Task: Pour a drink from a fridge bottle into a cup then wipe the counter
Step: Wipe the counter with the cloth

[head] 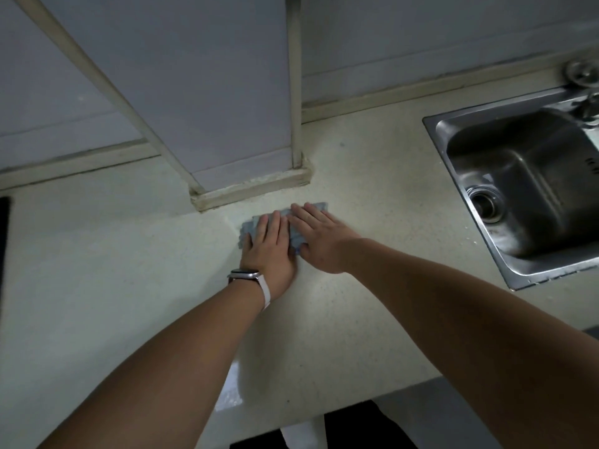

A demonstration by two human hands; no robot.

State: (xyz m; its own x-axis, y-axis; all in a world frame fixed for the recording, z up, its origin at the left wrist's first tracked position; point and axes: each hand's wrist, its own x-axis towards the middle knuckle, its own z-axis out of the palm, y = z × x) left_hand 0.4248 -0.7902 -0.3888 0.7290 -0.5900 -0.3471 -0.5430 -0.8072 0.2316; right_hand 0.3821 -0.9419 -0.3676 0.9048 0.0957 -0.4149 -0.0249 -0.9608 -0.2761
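Pressing down flat, left hand [271, 251] with a wrist watch [248, 275] lies fingers straight on a blue cloth [249, 226]. Right hand [319, 241] is just beside it, also flat and ungripping on the same cloth. Cloth sits on the pale worktop [113, 270] at the foot of the wall pillar [243, 108]. Steel sink [436, 124] at right.

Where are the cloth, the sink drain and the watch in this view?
cloth [247, 229]: head view, on its uncovered left edge.
sink drain [485, 205]: head view, on the dark opening at its middle.
watch [244, 274]: head view, on its face, not the pale strap.
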